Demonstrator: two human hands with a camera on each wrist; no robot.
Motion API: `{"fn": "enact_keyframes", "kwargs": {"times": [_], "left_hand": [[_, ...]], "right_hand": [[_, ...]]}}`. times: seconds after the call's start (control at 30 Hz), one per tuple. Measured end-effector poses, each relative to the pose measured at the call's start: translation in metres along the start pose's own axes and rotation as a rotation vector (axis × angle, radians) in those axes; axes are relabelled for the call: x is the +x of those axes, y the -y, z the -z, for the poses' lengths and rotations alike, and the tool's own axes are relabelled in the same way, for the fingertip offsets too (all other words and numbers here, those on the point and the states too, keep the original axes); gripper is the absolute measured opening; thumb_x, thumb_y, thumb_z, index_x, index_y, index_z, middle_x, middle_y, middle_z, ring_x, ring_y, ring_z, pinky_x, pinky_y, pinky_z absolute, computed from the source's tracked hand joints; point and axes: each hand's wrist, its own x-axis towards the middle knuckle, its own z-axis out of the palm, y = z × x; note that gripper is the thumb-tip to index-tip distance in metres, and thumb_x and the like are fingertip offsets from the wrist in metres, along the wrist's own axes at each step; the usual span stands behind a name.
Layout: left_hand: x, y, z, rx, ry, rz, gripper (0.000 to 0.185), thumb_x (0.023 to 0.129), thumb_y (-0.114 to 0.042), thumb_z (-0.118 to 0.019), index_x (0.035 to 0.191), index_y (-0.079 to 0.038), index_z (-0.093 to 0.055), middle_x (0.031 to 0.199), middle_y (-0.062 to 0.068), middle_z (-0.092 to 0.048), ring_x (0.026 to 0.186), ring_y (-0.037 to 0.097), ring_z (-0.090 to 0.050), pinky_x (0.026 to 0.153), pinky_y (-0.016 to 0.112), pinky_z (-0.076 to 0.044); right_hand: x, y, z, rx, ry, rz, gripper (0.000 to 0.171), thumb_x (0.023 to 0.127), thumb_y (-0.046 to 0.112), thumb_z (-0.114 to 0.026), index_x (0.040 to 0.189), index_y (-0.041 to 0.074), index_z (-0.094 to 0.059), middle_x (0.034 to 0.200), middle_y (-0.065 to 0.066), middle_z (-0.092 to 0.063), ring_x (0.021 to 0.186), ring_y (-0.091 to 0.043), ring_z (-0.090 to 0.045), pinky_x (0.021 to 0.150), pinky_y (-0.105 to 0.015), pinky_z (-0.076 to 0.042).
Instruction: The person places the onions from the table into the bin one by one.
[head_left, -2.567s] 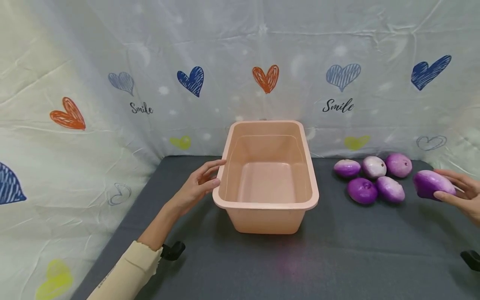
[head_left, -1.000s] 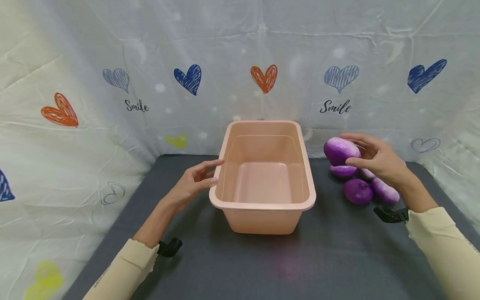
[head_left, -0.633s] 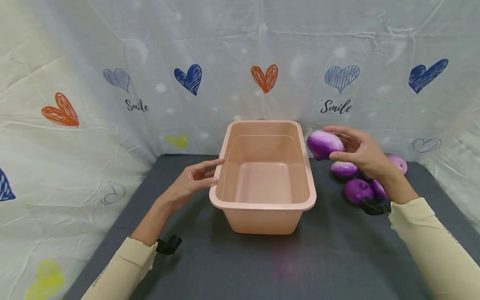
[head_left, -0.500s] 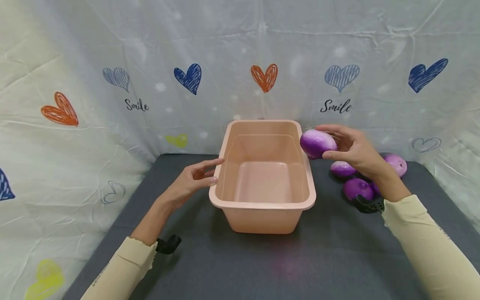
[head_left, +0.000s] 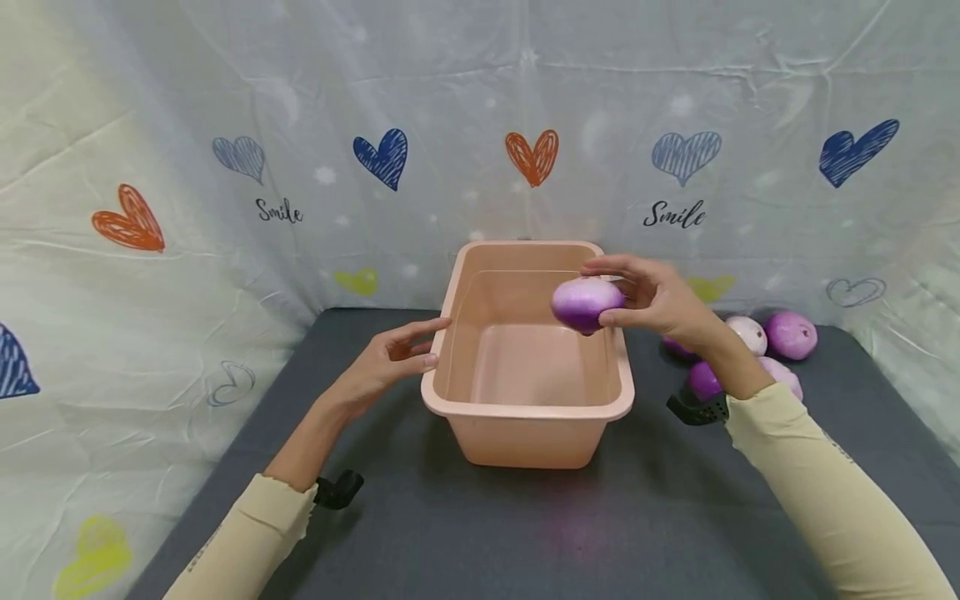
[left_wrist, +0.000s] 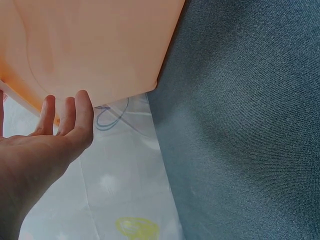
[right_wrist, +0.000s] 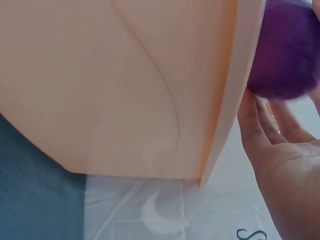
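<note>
Left hand (head_left: 384, 367), fingers loosely spread, touching tub (head_left: 528, 412) at nine o'clock, right hand (head_left: 660, 302) gripping purple vegetable (head_left: 581, 303) over tub's two o'clock side

Glossy purple-white vegetable (head_left: 581, 304) held over right side of peach tub (head_left: 528, 412).

A dark grey, cloth-textured table (head_left: 450, 533) spreads below a creased pale sheet (head_left: 450, 75), which hangs beyond its far edge and along its left and right edges. Above the far edge runs a row of blue hearts (head_left: 381, 158) with one orange heart (head_left: 532, 157) at the middle; "Smile" lettering (head_left: 673, 214) stands under the two paler blue ones, and yellow hearts (head_left: 357, 282) sit lower down. The sheet looks yellower beyond the left edge, greyer beyond the far one, and a faint pink glow (head_left: 577, 533) tints the table
</note>
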Motion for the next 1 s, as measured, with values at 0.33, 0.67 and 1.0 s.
{"fn": "enact_keyframes", "kwargs": {"times": [0.33,0.67,1.0], "left_hand": [[0.002,0.001,-0.001,0.011,-0.003,-0.006,0.06,0.099,-0.017,-0.07,0.155,-0.015,-0.047,0.157,0.005,-0.04,0.137,0.033,-0.045,0.111,0.056,-0.035],[0.001,0.003,0.001,0.033,-0.006,-0.016,0.059,0.1,-0.016,-0.068,0.155,-0.012,-0.046,0.157,0.007,-0.041,0.137,0.034,-0.045,0.111,0.058,-0.033],[0.0,0.002,0.0,0.033,0.003,-0.009,0.059,0.101,-0.017,-0.066,0.156,-0.016,-0.044,0.158,0.007,-0.038,0.139,0.037,-0.041,0.11,0.058,-0.034]], "right_hand": [[-0.022,0.001,0.013,-0.046,-0.095,-0.046,0.044,0.092,-0.009,-0.07,0.134,-0.007,-0.059,0.13,-0.02,-0.063,0.117,-0.033,-0.063,0.092,-0.039,-0.055],[-0.064,0.001,0.04,-0.183,-0.19,-0.135,0.031,0.095,-0.006,-0.068,0.126,-0.009,-0.063,0.12,-0.012,-0.067,0.108,-0.025,-0.069,0.087,-0.034,-0.056],[-0.112,0.004,0.062,-0.28,-0.254,-0.247,0.027,0.098,-0.002,-0.066,0.124,-0.008,-0.063,0.116,-0.01,-0.069,0.105,-0.022,-0.069,0.085,-0.029,-0.056]]}}
